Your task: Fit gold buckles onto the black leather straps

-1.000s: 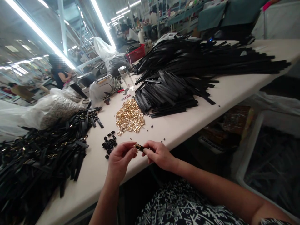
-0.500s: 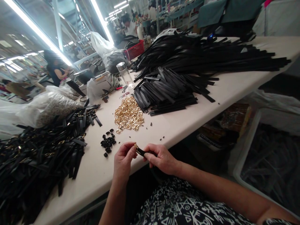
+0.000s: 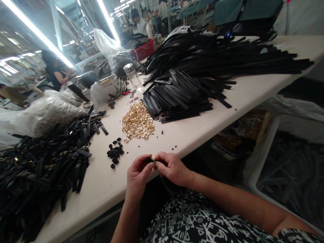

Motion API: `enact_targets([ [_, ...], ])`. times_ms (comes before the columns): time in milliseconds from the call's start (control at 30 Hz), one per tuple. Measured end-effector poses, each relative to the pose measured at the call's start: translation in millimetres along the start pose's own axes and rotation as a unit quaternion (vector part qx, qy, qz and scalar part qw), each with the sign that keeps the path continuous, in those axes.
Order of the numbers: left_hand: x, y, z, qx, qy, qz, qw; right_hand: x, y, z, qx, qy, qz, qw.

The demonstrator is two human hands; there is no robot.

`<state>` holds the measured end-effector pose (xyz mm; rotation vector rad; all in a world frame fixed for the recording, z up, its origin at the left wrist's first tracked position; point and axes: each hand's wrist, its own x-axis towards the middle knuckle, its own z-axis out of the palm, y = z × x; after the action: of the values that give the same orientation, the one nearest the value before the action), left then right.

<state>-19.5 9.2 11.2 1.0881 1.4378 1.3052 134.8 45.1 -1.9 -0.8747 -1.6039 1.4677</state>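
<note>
My left hand (image 3: 139, 170) and my right hand (image 3: 172, 168) meet at the table's front edge, both closed on one black strap (image 3: 150, 160). Thumbs and fingertips pinch it from either side, and most of it is hidden by the fingers. A small gold glint shows on the strap between the fingertips. Beyond the hands lies a heap of gold buckles (image 3: 138, 121). Left of my left hand is a cluster of small black loops (image 3: 115, 152). Past the buckles, short black straps (image 3: 177, 96) are piled up.
Finished-looking black straps with gold fittings (image 3: 45, 162) cover the table's left side. A glass bottle (image 3: 134, 79) stands behind the buckles, near a red basket (image 3: 144, 50). Long black strips (image 3: 215, 57) fill the back. A white bin (image 3: 255, 175) stands right, below the table edge (image 3: 202, 138).
My left hand has shifted right, closing the gap to my right hand. The strap, visible between them before, is now mostly covered by fingers.
</note>
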Motion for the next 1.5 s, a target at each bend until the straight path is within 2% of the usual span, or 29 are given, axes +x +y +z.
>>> enact_targets([
  [133,2,3,0.5,-0.001,0.023,-0.005,1.000,0,-4,-5,-0.060,-0.018,-0.039,0.997],
  [300,4,2,-1.7,-0.170,0.050,-0.109,0.978,-5,-6,-13,-0.121,-0.061,-0.008,0.991],
  [433,0,-5,7.7,-0.260,0.082,-0.181,0.945,-9,-2,-9,-0.135,-0.038,-0.033,0.990],
  [567,-6,-13,16.8,-0.280,0.058,-0.212,0.934,-10,2,-3,-0.143,-0.020,-0.061,0.988],
  [800,-12,-13,19.8,-0.270,0.051,-0.179,0.945,-11,6,-4,-0.115,-0.022,-0.099,0.988],
  [1000,-17,-20,16.0,-0.229,0.030,-0.110,0.967,-8,7,-10,-0.107,-0.020,-0.053,0.993],
  [1133,-20,-22,12.9,-0.188,0.032,-0.063,0.980,-6,5,-11,-0.148,-0.016,-0.063,0.987],
  [1333,-14,-18,6.2,-0.150,-0.002,-0.084,0.985,-6,6,-11,-0.193,-0.016,-0.083,0.977],
  [1500,-9,-15,1.5,-0.188,0.025,-0.096,0.977,-6,3,-16,-0.170,-0.055,-0.066,0.982],
])
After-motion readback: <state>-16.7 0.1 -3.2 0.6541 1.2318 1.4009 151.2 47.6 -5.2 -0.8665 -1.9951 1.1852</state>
